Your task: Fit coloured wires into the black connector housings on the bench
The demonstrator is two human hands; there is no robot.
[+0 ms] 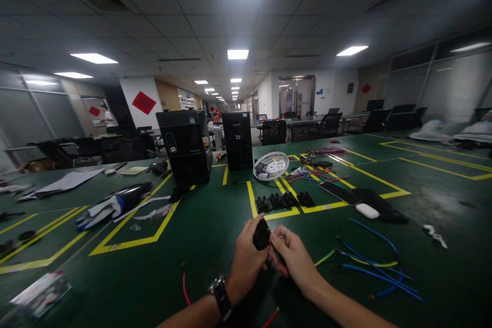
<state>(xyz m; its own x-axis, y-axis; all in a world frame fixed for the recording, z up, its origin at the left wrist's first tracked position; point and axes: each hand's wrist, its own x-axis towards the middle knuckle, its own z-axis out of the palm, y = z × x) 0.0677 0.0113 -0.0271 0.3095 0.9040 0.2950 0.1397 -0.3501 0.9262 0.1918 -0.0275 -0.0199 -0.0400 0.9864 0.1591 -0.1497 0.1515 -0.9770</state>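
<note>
Landmark: white plastic basket [271, 166]. Nearer the wearer than it, left hand [248, 253] (watch [220, 294] on wrist) closed round black plastic component [262, 234]; right hand [294, 259], fingertips pinched together at the component's right side, anything between them too small to tell. Between basket and hands: row of black components [275, 201]. Blue wires [378, 261]: nearer than basket, to its right.

Red wires [185, 287] partly hidden, black part [262, 234] too dark for detail
</note>
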